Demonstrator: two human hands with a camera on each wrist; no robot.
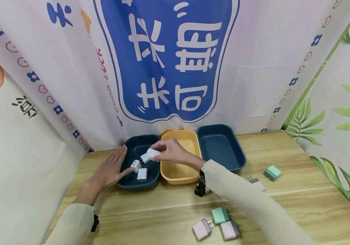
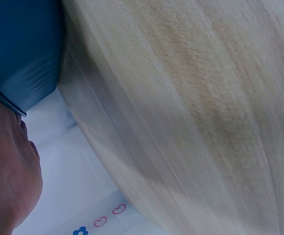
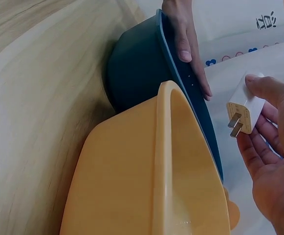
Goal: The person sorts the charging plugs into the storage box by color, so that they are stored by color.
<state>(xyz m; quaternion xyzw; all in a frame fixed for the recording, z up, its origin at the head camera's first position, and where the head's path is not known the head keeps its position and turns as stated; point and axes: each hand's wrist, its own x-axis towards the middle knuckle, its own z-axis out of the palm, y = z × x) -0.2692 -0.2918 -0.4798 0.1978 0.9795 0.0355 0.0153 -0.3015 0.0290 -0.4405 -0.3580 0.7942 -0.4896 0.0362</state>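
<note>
My right hand (image 1: 172,151) pinches a white plug-in charger (image 3: 247,105) between thumb and fingers, its two metal prongs showing in the right wrist view. It holds the charger over the left dark blue bin (image 1: 138,187). Inside that bin lie three white chargers, one (image 1: 142,174) near the front, another (image 1: 136,165) by the left thumb. My left hand (image 1: 110,170) rests at the bin's left side, fingers straight along the rim and thumb reaching over the edge. In the left wrist view, part of the left hand (image 2: 10,166) shows below the bin's blue wall (image 2: 24,49).
A yellow bin (image 1: 181,180) stands beside the left bin, and another dark blue bin (image 1: 221,146) is right of it. Pink-and-grey chargers (image 1: 202,229) and green ones (image 1: 220,215) lie on the wooden table (image 1: 150,217). One green charger (image 1: 272,173) sits farther right. A printed curtain (image 1: 254,85) hangs behind.
</note>
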